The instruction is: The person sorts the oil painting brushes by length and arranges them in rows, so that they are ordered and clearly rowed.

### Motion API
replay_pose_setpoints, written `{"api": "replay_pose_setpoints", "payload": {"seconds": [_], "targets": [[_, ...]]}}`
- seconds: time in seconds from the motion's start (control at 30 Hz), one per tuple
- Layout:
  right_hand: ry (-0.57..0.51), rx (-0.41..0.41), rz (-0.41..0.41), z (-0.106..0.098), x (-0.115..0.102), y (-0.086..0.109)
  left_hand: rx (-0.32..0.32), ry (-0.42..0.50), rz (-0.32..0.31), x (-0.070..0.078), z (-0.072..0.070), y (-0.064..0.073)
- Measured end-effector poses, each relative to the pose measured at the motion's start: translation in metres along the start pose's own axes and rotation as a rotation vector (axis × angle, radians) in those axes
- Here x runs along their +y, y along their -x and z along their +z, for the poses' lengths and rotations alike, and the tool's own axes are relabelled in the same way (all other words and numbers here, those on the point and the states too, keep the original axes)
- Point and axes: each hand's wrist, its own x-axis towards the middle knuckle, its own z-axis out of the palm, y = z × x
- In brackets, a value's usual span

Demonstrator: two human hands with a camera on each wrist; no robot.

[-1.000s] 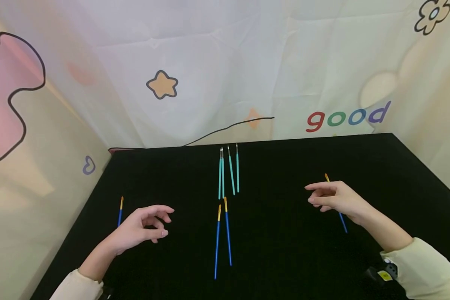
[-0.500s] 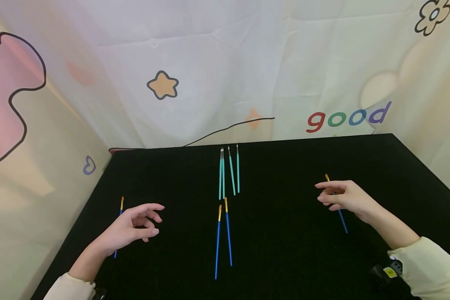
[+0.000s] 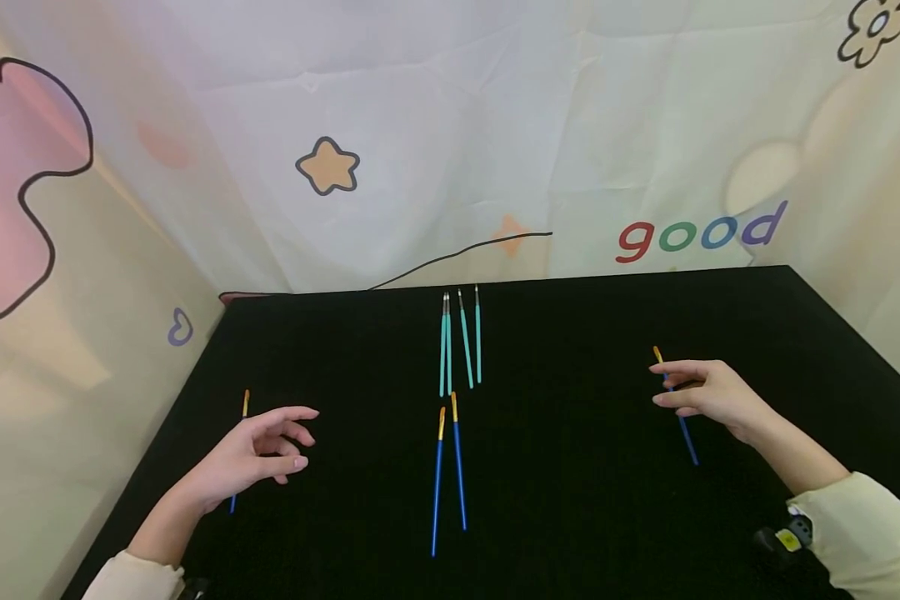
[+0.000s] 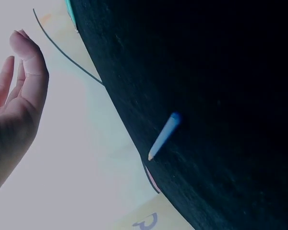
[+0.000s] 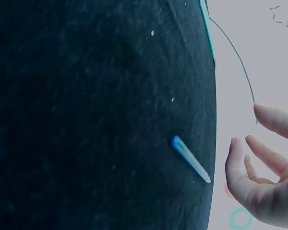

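My left hand (image 3: 258,450) hovers over a blue paintbrush (image 3: 232,503) on the left of the black table, fingers loosely bent and holding nothing. In the left wrist view that blue paintbrush (image 4: 164,136) lies apart from the hand. On the right, my right hand (image 3: 708,396) is above another blue paintbrush (image 3: 687,440) with a yellow ferrule, partly hiding it. The right wrist view has a gap between the fingers and this paintbrush (image 5: 191,159). Two more blue paintbrushes, one to the left (image 3: 437,492) and one to the right (image 3: 460,475), lie mid-table.
Several turquoise paintbrushes (image 3: 467,350) lie behind the middle blue pair, bristles toward the back edge. The black tabletop (image 3: 570,483) meets a printed cloth backdrop (image 3: 435,150) at the back. Cloth also hangs along the left and right sides.
Both hands have moved outward, the left hand leftward over its blue paintbrush and the right hand rightward over the other. The paintbrushes stay where they were.
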Motion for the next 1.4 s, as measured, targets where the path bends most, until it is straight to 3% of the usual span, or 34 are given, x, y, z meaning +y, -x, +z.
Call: {"api": "replay_pose_setpoints", "payload": {"seconds": [0.47,0.8,1.1,1.4], "targets": [[0.123,0.078,0.054,-0.002,0.015,-0.005,0.035,0.002,0.01,0.0,-0.007,0.011],[0.255,0.094,0.01,0.001,0.019,-0.007,0.091,-0.018,-0.021,-0.003,-0.013,0.019],[0.246,0.09,0.02,0.0,0.022,-0.008,0.078,-0.033,-0.079,-0.01,-0.023,0.022],[0.17,0.059,0.043,-0.003,0.023,-0.008,0.128,-0.051,-0.086,-0.019,-0.035,0.027]]}}
